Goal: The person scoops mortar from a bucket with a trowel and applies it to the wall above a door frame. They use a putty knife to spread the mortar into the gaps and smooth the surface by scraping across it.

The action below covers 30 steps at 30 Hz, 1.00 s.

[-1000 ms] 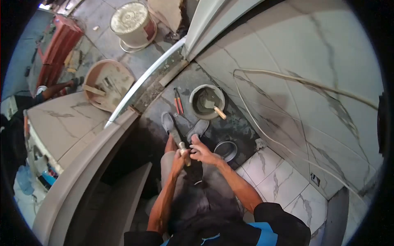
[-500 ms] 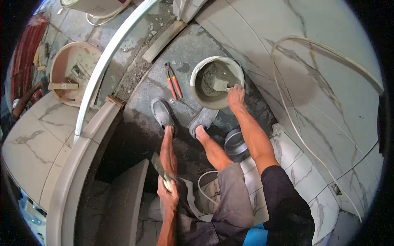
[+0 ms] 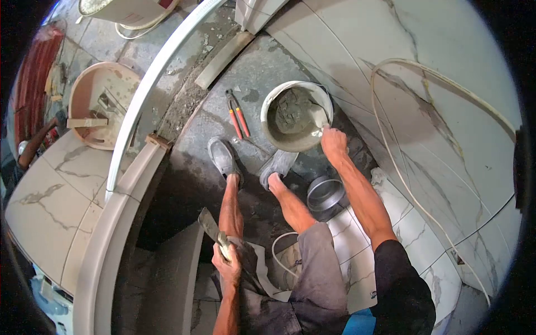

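Observation:
My right hand [image 3: 335, 144] is closed on the handle of a small trowel [image 3: 319, 116], whose pale blade lies against the inner right wall of a white bucket [image 3: 268, 125]. Grey wet mortar [image 3: 291, 111] sits in the bucket. Near my left knee, my left hand [image 3: 228, 265] grips a flat scraper [image 3: 209, 224] by its light handle, the blade pointing up and to the left. Pliers with red and yellow handles [image 3: 239, 123] lie on the floor left of the bucket.
A metal bowl [image 3: 325, 195] stands below the bucket. At the left are a pink basin [image 3: 82, 92] and a curved white strip [image 3: 146, 84]. A pale cable [image 3: 385, 142] hangs along the marbled wall [image 3: 446, 106]. Another person's arm [image 3: 34, 146] shows at the far left.
My right hand has moved right with the small trowel, from the middle of the mortar to the bucket's inner right side. The view has shifted slightly.

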### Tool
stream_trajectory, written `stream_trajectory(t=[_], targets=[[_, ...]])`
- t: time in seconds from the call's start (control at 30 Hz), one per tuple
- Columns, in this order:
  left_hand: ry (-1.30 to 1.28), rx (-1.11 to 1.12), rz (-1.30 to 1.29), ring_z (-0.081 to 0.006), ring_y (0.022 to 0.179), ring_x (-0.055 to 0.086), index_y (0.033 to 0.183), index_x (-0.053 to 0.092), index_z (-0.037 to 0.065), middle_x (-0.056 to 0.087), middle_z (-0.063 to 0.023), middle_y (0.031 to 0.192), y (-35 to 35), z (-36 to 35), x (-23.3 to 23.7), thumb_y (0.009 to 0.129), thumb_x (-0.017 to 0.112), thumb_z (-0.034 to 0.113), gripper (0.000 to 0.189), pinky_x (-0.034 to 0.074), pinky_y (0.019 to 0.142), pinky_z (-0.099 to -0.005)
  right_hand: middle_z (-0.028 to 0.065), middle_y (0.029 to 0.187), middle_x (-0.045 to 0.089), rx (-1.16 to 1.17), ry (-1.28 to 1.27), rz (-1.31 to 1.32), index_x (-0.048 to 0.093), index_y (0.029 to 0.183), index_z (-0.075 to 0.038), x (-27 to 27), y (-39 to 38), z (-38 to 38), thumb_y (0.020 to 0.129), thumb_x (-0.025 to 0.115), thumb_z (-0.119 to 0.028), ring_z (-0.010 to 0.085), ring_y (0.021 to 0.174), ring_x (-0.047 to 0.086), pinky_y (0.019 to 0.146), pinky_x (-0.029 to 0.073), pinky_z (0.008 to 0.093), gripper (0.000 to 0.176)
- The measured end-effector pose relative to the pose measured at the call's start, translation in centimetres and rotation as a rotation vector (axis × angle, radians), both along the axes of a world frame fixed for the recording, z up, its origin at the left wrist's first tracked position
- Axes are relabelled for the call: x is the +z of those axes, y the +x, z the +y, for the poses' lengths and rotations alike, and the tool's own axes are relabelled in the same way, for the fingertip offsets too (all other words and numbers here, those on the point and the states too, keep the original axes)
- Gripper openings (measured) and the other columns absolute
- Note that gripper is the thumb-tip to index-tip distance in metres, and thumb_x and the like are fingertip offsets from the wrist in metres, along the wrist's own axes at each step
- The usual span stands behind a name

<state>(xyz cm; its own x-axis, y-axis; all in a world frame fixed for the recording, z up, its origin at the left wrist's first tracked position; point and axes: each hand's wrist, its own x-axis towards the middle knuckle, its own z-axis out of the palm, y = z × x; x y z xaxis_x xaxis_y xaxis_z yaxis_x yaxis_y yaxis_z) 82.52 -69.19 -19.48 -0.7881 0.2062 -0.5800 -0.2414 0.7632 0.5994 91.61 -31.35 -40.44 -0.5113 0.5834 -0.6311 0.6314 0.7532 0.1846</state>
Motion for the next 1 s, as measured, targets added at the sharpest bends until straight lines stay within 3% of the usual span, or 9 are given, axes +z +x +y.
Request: stream_trajectory(t=[0.07, 0.13, 0.2, 0.33, 0.43, 0.63, 0.73, 0.9, 1.0], targets=[[-0.016, 0.007, -0.049, -0.0273, 0.057, 0.049, 0.1, 0.054, -0.004, 0.051, -0.016, 0.068, -0.2, 0.1, 0.2, 0.086, 0.056, 0.018, 0.025, 0.041, 0.056, -0.0341, 0.0128, 0.08, 0.068, 0.062, -0.037, -0.074, 0.063, 0.1, -0.004, -2.3, -0.2, 0.1, 0.085, 0.048, -0.011, 0.0272, 0.074, 0.068, 0.058, 0.054, 0.0352, 0.022], [-0.017, 0.0, -0.031, -0.0271, 0.057, 0.049, 0.099, 0.054, -0.004, 0.051, -0.0157, 0.068, -0.1, 0.1, 0.1, 0.086, 0.056, 0.018, 0.026, 0.041, 0.056, -0.0341, 0.01, 0.078, 0.068, 0.099, -0.041, -0.09, 0.064, 0.1, -0.004, -3.5, -0.2, -0.3, 0.084, 0.05, -0.01, 0.0252, 0.074, 0.068, 0.057, 0.053, 0.034, 0.022], [-0.023, -0.008, -0.001, -0.0269, 0.057, 0.049, 0.098, 0.053, -0.004, 0.052, -0.0153, 0.068, -0.6, 0.0, 0.2, 0.086, 0.056, 0.019, 0.026, 0.042, 0.056, -0.034, 0.0119, 0.079, 0.068, 0.208, -0.003, -0.013, 0.062, 0.088, -0.006, -4.1, 0.2, -1.1, 0.083, 0.051, -0.013, 0.0258, 0.072, 0.068, 0.059, 0.054, 0.0357, 0.015], [-0.015, 0.027, 0.052, -0.0253, 0.06, 0.051, 0.1, 0.054, -0.004, 0.053, -0.0155, 0.07, -1.0, 0.0, -0.2, 0.088, 0.054, 0.02, 0.028, 0.042, 0.058, -0.0341, 0.0102, 0.081, 0.068, 0.266, -0.063, -0.086, 0.063, 0.09, -0.006, -0.8, -1.8, -2.4, 0.082, 0.053, -0.014, 0.0213, 0.072, 0.068, 0.058, 0.054, 0.0339, 0.015], [-0.02, 0.003, 0.033, -0.0133, 0.053, 0.054, 0.097, 0.053, -0.003, 0.056, -0.0071, 0.066, -0.6, -1.4, -1.0, 0.093, 0.05, 0.019, 0.023, 0.041, 0.051, -0.0289, 0.0072, 0.081, 0.069, 0.27, 0.083, -0.123, 0.07, 0.084, -0.012, -2.1, -2.4, -4.7, 0.082, 0.055, -0.018, 0.0188, 0.073, 0.067, 0.054, 0.052, 0.0375, 0.017], [-0.036, 0.016, -0.032, -0.0161, 0.059, 0.055, 0.097, 0.053, -0.003, 0.056, -0.0078, 0.071, -1.2, -1.1, -0.3, 0.093, 0.05, 0.021, 0.025, 0.042, 0.054, -0.0299, 0.0051, 0.08, 0.069, 0.264, -0.14, -0.112, 0.071, 0.083, -0.012, -2.1, -2.9, -4.1, 0.082, 0.054, -0.017, 0.0184, 0.076, 0.068, 0.055, 0.052, 0.0346, 0.018], [-0.039, 0.068, -0.087, -0.0171, 0.063, 0.053, 0.098, 0.053, -0.003, 0.056, -0.0081, 0.074, -1.8, 0.0, 0.6, 0.093, 0.05, 0.022, 0.026, 0.042, 0.057, -0.0308, 0.0047, 0.08, 0.069, 0.273, -0.086, -0.118, 0.071, 0.082, -0.012, -1.7, -1.9, -5.6, 0.082, 0.055, -0.017, 0.0184, 0.076, 0.068, 0.056, 0.052, 0.034, 0.018], [-0.05, 0.129, -0.124, -0.0162, 0.067, 0.051, 0.097, 0.053, -0.004, 0.055, -0.0078, 0.074, -1.6, 0.3, 0.9, 0.093, 0.05, 0.022, 0.026, 0.041, 0.062, -0.031, 0.0077, 0.075, 0.069, 0.286, 0.018, -0.059, 0.071, 0.084, -0.01, -2.8, -1.2, -6.7, 0.08, 0.055, -0.015, 0.0207, 0.07, 0.068, 0.056, 0.053, 0.0347, 0.017], [-0.04, 0.097, -0.103, -0.0153, 0.069, 0.05, 0.098, 0.053, -0.004, 0.056, -0.0077, 0.076, -1.1, -0.2, 0.4, 0.092, 0.051, 0.021, 0.026, 0.041, 0.064, -0.0307, 0.0154, 0.071, 0.067, 0.107, -0.169, 0.186, 0.066, 0.082, -0.005, -1.0, -1.8, -5.5, 0.08, 0.051, -0.009, 0.0283, 0.066, 0.068, 0.058, 0.053, 0.0397, 0.016]])
